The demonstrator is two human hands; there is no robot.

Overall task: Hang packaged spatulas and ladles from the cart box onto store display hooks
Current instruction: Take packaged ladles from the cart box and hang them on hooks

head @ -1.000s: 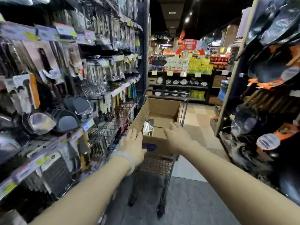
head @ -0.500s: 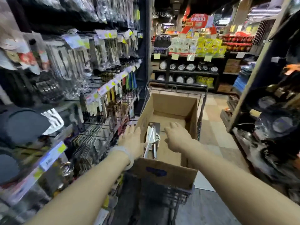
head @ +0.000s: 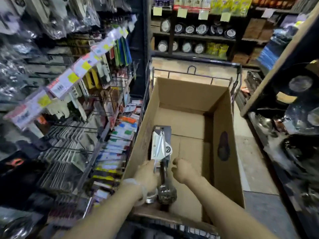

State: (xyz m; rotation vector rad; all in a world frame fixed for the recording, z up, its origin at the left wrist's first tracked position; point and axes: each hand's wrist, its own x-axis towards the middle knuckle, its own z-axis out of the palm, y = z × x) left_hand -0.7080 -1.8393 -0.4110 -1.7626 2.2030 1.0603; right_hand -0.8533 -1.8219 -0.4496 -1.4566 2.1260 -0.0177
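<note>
A cardboard box (head: 222, 118) sits in the wire cart (head: 195, 73). Along its left wall lies a packaged ladle set (head: 160, 144) with a white and dark card at the far end. Its shiny bowls (head: 166, 194) point toward me. My left hand (head: 146, 175) reaches into the box and grips the metal handles just below the card. My right hand (head: 184, 169) hovers beside the handles with its fingers loosely curled, holding nothing. The display hooks (head: 82, 149) stand to the left of the cart, full of carded goods.
Price tags (head: 69, 80) run along the left shelving, which nearly touches the cart's left side. A dark shelf of pans (head: 300, 118) lines the right side. Tiled aisle floor (head: 248, 152) shows between the cart and the right shelf. Another shelf (head: 193, 35) crosses the aisle ahead.
I have moved up to the cart and both hands have dropped into the box. My left hand has taken hold of the packaged ladle set; my right hand's fingers have curled beside it.
</note>
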